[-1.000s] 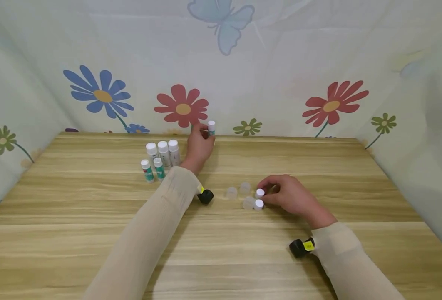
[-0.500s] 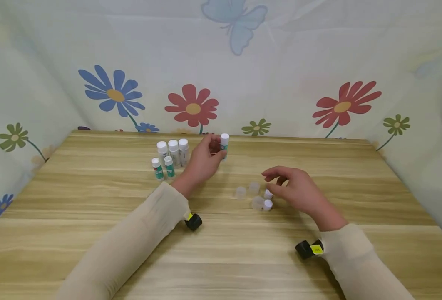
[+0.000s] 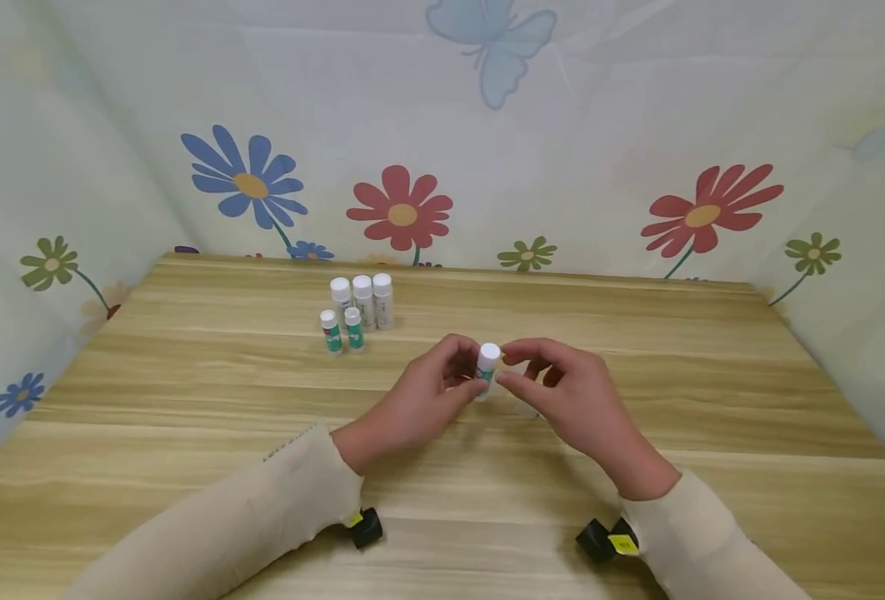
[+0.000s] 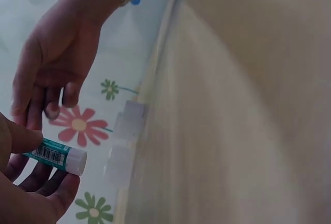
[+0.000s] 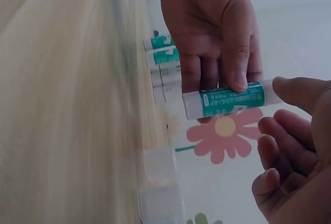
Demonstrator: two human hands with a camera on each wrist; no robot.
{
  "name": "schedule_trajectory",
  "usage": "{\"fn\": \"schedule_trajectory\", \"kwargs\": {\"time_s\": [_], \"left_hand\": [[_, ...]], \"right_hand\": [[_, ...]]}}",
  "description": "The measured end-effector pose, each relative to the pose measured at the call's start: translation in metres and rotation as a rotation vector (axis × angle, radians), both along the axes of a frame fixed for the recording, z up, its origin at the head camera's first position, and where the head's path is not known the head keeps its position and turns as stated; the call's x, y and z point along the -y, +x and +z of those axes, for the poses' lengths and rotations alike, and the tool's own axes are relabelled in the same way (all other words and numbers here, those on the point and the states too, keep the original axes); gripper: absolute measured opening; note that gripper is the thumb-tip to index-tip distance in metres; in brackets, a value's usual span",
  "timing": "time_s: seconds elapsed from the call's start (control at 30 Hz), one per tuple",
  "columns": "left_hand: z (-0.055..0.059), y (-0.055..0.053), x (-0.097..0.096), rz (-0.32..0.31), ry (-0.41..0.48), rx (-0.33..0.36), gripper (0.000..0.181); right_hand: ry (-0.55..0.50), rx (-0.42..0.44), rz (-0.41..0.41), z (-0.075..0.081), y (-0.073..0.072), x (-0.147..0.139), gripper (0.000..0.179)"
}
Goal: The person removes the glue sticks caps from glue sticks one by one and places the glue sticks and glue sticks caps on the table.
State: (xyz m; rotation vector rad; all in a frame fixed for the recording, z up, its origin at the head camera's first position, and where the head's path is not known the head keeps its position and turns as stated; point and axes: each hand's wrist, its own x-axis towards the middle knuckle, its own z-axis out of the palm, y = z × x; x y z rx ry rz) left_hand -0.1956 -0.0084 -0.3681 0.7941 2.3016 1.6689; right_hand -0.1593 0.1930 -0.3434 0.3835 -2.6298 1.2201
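In the head view my left hand pinches a small glue stick with a white cap and green label. It is held nearly upright above the table. My right hand is at the cap end with thumb and forefinger bent around it and slightly apart. The right wrist view shows the right thumb overlapping the white end of the glue stick, but whether it touches cannot be told. Below the hands stand translucent caps, mostly hidden by the right hand in the head view.
Two small green-labelled glue sticks stand at the back left of the wooden table. Behind them are three larger white glue sticks in a row. A flower-printed curtain closes off the table's back and sides.
My left hand has brought the glue stick from the table's back edge toward the front right. My right hand has left the small white caps on the table and come up beside the glue stick.
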Motion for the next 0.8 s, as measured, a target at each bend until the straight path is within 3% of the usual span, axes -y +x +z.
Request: {"fn": "schedule_trajectory", "kwargs": {"time_s": [0.13,0.3,0.57,0.8], "left_hand": [[-0.002,0.013,-0.001,-0.046,0.003,-0.004,0.025],[-0.002,0.020,0.001,-0.055,0.014,-0.008,0.024],[-0.001,0.023,0.000,-0.076,0.030,-0.017,0.025],[-0.004,0.023,0.000,-0.081,-0.030,0.009,0.025]], "right_hand": [[-0.053,-0.008,0.011,0.001,0.006,0.006,0.025],[-0.096,-0.012,0.028,0.003,0.011,0.011,0.023],[-0.076,-0.042,0.038,0.005,0.013,0.010,0.019],[-0.091,-0.031,0.048,0.015,0.015,0.004,0.021]]}}
